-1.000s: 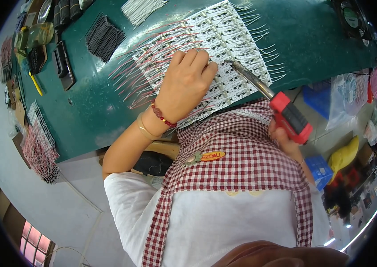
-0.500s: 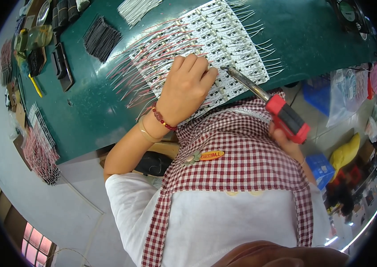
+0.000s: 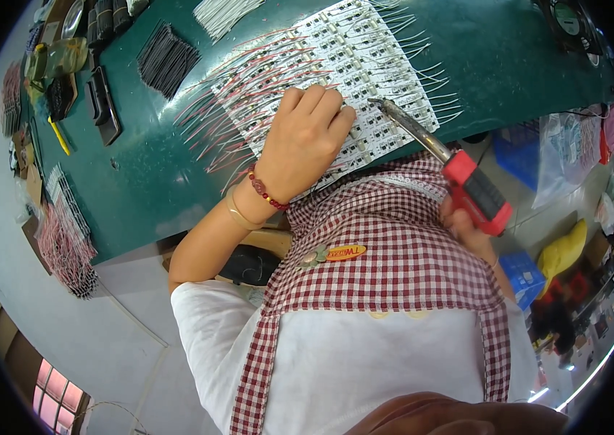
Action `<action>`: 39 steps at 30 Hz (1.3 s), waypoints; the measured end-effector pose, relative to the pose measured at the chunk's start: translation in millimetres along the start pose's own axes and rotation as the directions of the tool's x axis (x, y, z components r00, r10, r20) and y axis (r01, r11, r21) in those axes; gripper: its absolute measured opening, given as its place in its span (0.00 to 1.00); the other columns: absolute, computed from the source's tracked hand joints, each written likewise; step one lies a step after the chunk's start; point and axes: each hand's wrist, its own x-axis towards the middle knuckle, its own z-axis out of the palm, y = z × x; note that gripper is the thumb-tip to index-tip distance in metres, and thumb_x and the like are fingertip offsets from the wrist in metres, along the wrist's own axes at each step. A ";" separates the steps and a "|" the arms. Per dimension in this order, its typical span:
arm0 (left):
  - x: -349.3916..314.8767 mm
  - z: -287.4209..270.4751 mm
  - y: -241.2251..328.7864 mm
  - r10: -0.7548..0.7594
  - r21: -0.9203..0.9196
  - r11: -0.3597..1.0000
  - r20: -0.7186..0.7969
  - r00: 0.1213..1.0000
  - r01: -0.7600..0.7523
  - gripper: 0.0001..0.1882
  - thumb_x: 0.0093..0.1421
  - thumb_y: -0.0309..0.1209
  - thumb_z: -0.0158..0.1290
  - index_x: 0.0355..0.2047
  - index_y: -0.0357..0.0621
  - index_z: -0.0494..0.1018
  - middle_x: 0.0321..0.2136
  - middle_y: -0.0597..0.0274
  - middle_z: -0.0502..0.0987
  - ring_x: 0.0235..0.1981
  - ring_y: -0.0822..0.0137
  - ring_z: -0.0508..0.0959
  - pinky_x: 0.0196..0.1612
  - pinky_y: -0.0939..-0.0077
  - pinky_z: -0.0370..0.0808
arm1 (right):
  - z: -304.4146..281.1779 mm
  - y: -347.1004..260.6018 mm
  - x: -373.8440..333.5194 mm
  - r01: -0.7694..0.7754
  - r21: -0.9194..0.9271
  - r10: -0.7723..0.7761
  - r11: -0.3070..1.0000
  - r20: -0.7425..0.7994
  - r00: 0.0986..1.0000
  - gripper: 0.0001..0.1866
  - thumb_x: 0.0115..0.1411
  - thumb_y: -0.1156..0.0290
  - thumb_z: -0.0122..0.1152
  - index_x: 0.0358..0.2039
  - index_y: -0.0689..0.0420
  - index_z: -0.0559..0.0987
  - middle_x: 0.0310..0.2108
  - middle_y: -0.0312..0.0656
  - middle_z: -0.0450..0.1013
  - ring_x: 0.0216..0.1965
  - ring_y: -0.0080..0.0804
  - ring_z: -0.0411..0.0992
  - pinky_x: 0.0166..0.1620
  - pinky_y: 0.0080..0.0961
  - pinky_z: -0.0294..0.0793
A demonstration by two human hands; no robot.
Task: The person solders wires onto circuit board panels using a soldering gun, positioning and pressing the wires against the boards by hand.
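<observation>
A panel of small white circuit boards lies on the green table, with red and white wires fanning off its left side and pale wires off its right edge. My left hand rests over the panel's lower middle, fingers curled and pressed together; whatever they pinch is hidden beneath them. My right hand, partly covered by the handle, grips a red and black soldering iron. The iron's dark tip points up-left and hovers over or touches the boards, just right of my left fingers; which of the two I cannot tell.
Bundles of black wires and white wires lie behind the panel on the left. A black holder and wired boards sit farther left. A dark round device stands at the far right; blue bins are below the table.
The soldering iron has shifted slightly to the right, its tip drawing away from my left fingers. My left hand has barely moved.
</observation>
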 end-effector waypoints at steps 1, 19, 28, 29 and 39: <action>0.6 0.2 0.0 0.004 0.020 1.000 0.005 1.000 -0.004 0.10 0.48 0.23 0.53 0.33 0.44 0.76 0.26 0.64 0.67 0.31 0.64 0.69 0.35 0.69 0.64 | 1.2 1.5 -1.1 -0.005 0.022 0.005 1.000 -0.025 1.000 0.15 0.57 0.59 0.63 0.30 0.61 0.79 0.24 0.37 0.75 0.25 0.26 0.73 0.29 0.22 0.71; -9.6 10.5 17.5 -0.057 -0.070 0.996 -0.055 0.997 0.053 0.16 0.43 0.19 0.54 0.35 0.43 0.77 0.24 0.63 0.68 0.26 0.63 0.69 0.31 0.69 0.67 | -1.7 -0.2 -7.3 -0.004 -0.010 0.004 1.000 -0.010 1.000 0.15 0.55 0.61 0.64 0.29 0.62 0.78 0.26 0.41 0.73 0.24 0.33 0.72 0.27 0.25 0.70; -10.4 7.0 19.1 -0.069 -0.050 0.996 -0.007 0.998 0.069 0.16 0.43 0.17 0.53 0.35 0.40 0.77 0.25 0.61 0.68 0.28 0.62 0.69 0.32 0.69 0.68 | 1.5 -2.6 -5.4 0.058 -0.042 -0.059 0.997 -0.029 0.998 0.12 0.53 0.64 0.64 0.29 0.61 0.77 0.24 0.41 0.72 0.23 0.33 0.72 0.26 0.26 0.70; -10.6 7.5 19.4 -0.066 -0.042 0.997 -0.008 0.998 0.065 0.17 0.43 0.17 0.53 0.36 0.40 0.77 0.25 0.61 0.68 0.28 0.62 0.69 0.32 0.69 0.68 | 1.6 -3.0 -5.1 0.056 -0.041 -0.057 0.998 -0.015 0.998 0.12 0.52 0.64 0.63 0.28 0.61 0.77 0.24 0.41 0.72 0.23 0.33 0.72 0.26 0.25 0.70; -5.3 8.2 17.6 -0.035 -0.071 0.997 0.020 0.999 0.036 0.15 0.44 0.17 0.52 0.34 0.39 0.77 0.24 0.61 0.67 0.28 0.62 0.68 0.34 0.70 0.67 | 0.3 4.8 -3.8 0.078 -0.097 -0.078 0.992 0.006 0.997 0.09 0.49 0.68 0.63 0.27 0.60 0.77 0.22 0.39 0.71 0.21 0.33 0.71 0.24 0.26 0.68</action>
